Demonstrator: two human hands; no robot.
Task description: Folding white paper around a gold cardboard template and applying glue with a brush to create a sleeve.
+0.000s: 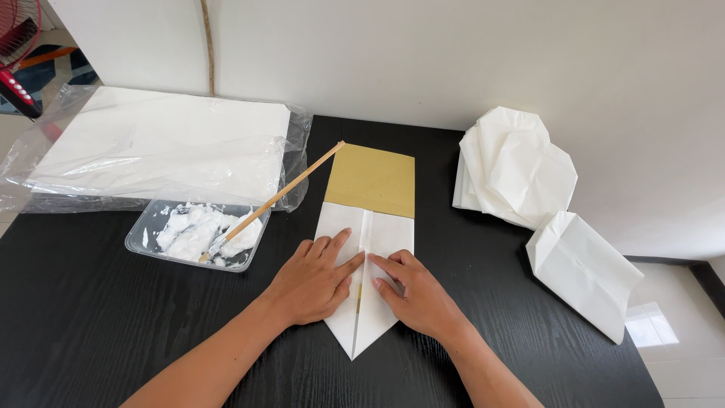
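Note:
A white sheet of paper [385,234] lies folded around a tan cardboard template [373,180] on the black table [91,317]. Its two side flaps meet along a centre seam and its near end comes to a point. My left hand [313,281] lies flat on the left flap, fingers spread toward the seam. My right hand [417,292] presses the right flap, its fingertips at the seam beside the left hand's. Neither hand grips anything.
A clear plastic tray [151,243] of white paste sits at left, with a wooden stick [279,196] leaning out of it. Behind it lies a stack of white paper in clear plastic wrap [151,143]. Finished white paper bags [513,170] and another bag [585,272] lie at right, against the white wall.

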